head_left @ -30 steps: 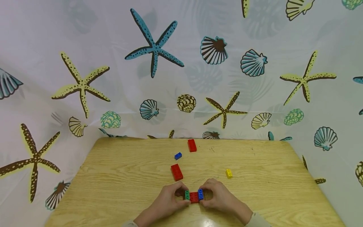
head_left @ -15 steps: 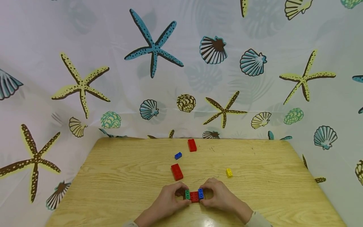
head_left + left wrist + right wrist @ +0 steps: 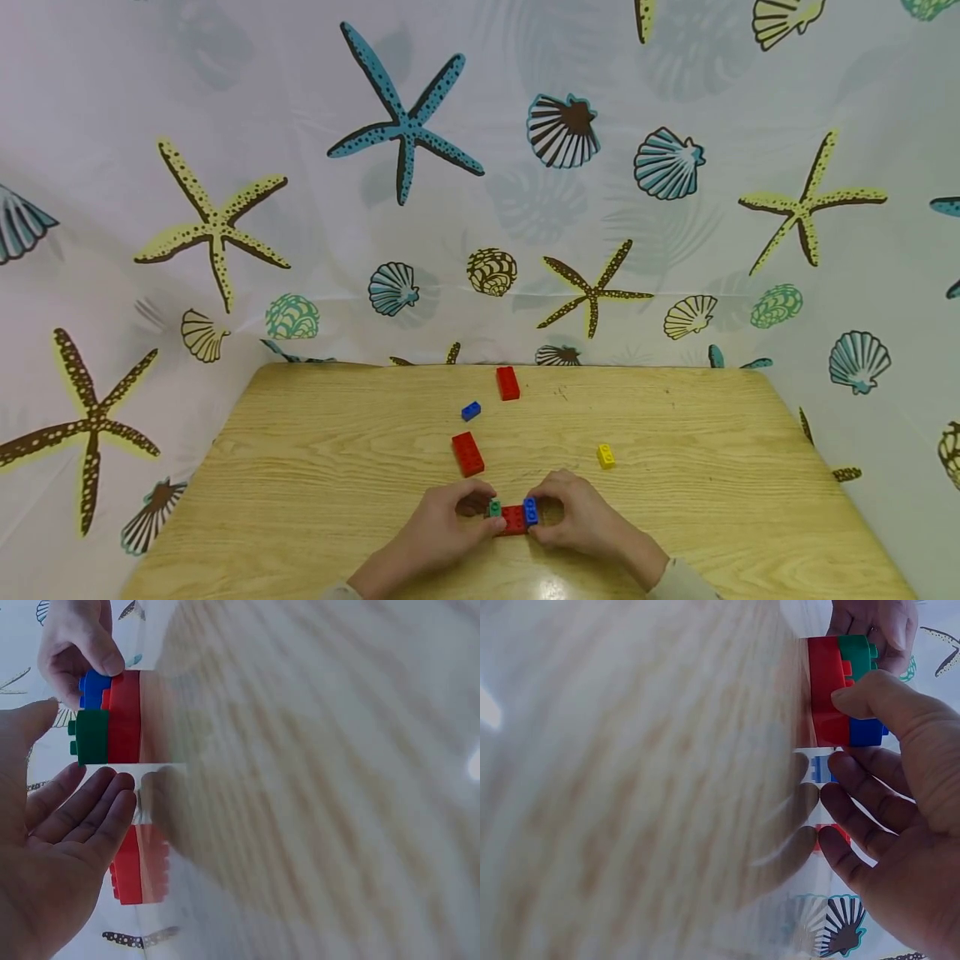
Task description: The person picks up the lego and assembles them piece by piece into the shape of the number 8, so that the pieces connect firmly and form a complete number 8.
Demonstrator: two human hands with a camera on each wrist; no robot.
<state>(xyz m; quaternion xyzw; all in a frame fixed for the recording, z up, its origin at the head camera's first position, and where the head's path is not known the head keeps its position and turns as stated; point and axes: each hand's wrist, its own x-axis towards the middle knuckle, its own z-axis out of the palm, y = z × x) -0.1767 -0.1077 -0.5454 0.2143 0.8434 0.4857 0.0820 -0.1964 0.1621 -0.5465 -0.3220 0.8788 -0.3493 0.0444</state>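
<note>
A red brick [image 3: 513, 520] lies low on the wooden table [image 3: 300, 475], with a green brick [image 3: 494, 507] on its left end and a blue brick [image 3: 530, 510] on its right end. My left hand [image 3: 450, 525] holds the stack's left end, with the thumb by the green brick [image 3: 91, 736] and the fingers [image 3: 97, 802] behind it. My right hand [image 3: 581, 521] pinches the right end; its thumb [image 3: 870, 697] presses on the blue brick [image 3: 866, 733] and the red brick [image 3: 826, 690]. Both hands hide the stack's sides in the head view.
Loose bricks lie beyond the hands: a red one [image 3: 467, 454], a small blue one [image 3: 471, 410], another red one [image 3: 507, 383] near the far edge, and a small yellow one [image 3: 605, 456] to the right. A curtain [image 3: 480, 167] printed with shells and starfish surrounds the table.
My left thumb has slid over the green brick, so less of it shows in the head view. The stack and my right hand have barely moved.
</note>
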